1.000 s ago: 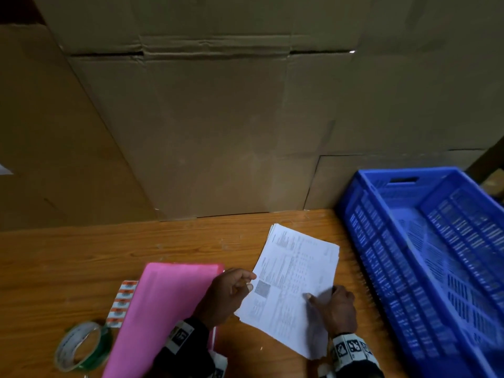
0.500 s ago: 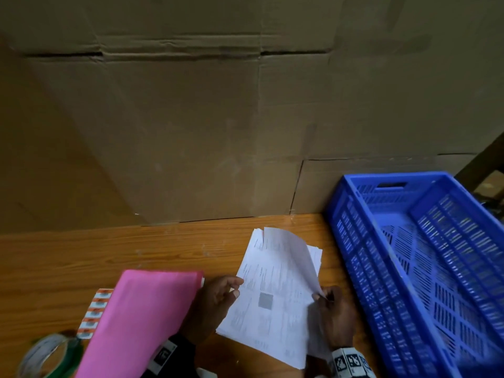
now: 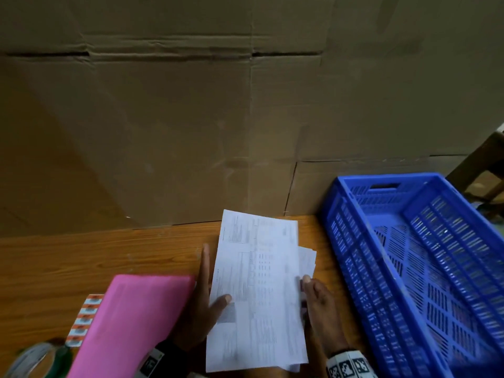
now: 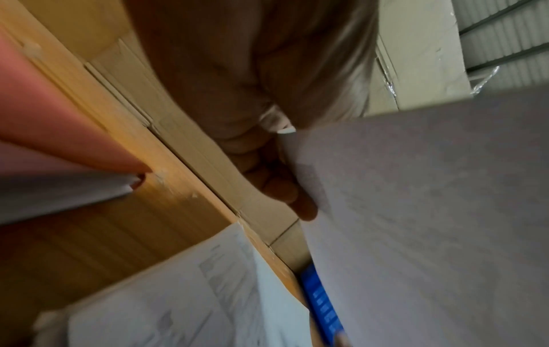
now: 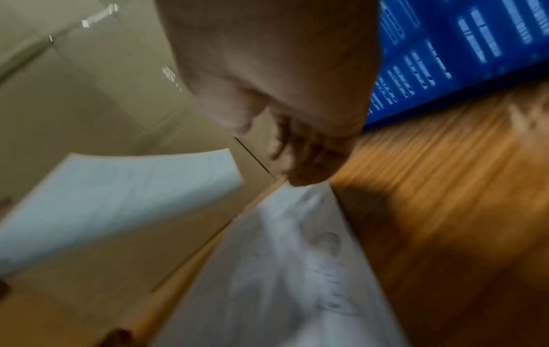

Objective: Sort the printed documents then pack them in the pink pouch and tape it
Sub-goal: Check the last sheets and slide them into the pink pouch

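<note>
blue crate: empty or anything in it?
Empty as far as visible: the blue crate shows only its bare slotted floor and walls in the head view. Its near right corner is cut off by the frame.

Top printed sheet: now lifted off the stack, gripped by left hand; right hand now at its right edge.
</note>
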A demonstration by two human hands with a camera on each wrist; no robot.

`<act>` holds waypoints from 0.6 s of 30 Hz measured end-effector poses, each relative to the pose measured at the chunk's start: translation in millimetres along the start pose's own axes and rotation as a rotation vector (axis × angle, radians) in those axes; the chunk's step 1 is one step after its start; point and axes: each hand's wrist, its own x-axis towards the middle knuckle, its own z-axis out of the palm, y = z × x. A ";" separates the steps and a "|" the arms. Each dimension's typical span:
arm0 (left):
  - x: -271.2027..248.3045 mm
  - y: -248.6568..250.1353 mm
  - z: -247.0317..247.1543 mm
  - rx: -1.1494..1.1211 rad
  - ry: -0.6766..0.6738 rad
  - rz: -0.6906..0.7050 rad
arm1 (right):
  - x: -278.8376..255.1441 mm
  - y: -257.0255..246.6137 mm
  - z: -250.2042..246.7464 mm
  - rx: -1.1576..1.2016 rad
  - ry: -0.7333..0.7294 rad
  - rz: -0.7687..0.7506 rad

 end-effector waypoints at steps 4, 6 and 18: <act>-5.9 4.7 -31.1 0.105 0.070 0.075 | 12.8 35.9 3.3 -0.552 0.117 0.084; -9.7 -0.6 -47.1 0.132 0.119 0.038 | 13.4 39.9 11.6 -0.756 0.083 0.177; -19.2 -14.5 -73.2 0.102 0.184 -0.025 | 20.0 37.9 1.3 -0.589 0.193 0.123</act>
